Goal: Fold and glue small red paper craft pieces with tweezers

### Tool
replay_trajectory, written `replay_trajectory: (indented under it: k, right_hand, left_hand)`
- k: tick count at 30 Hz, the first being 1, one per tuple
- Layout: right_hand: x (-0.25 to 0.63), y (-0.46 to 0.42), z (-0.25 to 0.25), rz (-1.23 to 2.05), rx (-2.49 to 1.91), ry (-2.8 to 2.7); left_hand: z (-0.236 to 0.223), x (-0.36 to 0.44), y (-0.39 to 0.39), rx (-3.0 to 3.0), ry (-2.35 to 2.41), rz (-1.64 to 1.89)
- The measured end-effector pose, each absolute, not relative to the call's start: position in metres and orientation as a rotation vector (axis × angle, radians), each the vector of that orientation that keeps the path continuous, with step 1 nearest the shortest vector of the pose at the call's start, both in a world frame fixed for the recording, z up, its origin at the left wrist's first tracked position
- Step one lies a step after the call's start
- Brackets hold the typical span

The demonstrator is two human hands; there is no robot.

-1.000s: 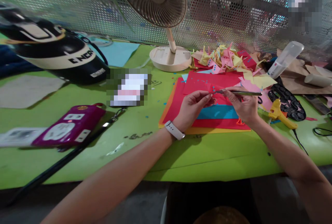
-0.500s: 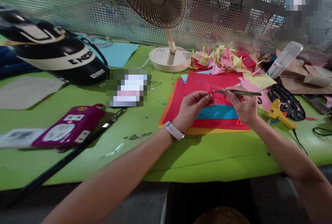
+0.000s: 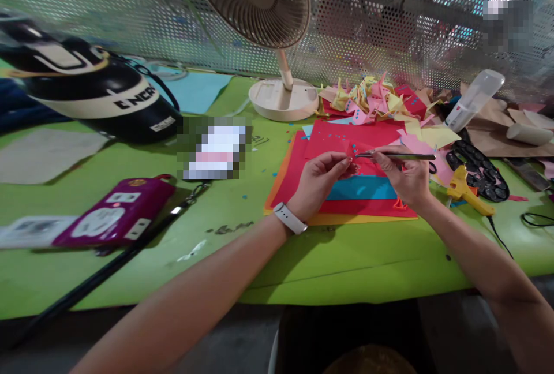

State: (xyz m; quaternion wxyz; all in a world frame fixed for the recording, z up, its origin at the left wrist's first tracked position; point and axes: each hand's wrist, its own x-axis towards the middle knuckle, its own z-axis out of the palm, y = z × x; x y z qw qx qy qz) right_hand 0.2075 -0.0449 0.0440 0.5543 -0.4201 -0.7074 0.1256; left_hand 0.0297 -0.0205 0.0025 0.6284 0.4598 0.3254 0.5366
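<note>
My right hand is closed around metal tweezers, whose tips point left toward the fingertips of my left hand. The left thumb and forefinger are pinched together; a tiny reddish bit may be between them, too small to name. Both hands are above red paper sheets, with a blue paper strip lying across them. Small blue dots show on the red paper just beyond the fingertips. A small orange piece lies under the right wrist.
Folded yellow and pink paper pieces are heaped behind the sheets. At right are a yellow glue gun, a black tray and a clear bottle. A fan, phone, purple power strip and large black bottle stand leftward.
The tweezer tips have drawn back slightly from the left fingertips, leaving a small gap. Otherwise both hands stay in nearly the same place.
</note>
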Motion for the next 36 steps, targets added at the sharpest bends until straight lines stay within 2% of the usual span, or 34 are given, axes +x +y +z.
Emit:
replay_trajectory:
  k: [19, 25, 36]
  right_hand:
    - [0.209, -0.044, 0.046, 0.36, -1.05, -1.594]
    - [0.223, -0.032, 0.048, 0.269, -0.967, -1.513]
    - [0.242, -0.006, 0.032, 0.604, -1.071, -1.609]
  left_hand:
    - [0.003, 0.029, -0.021, 1.04, 0.736, 1.251]
    - [0.001, 0.027, -0.018, 0.99, 0.716, 1.26]
    - [0.006, 0.025, -0.011, 0.781, 0.716, 1.311]
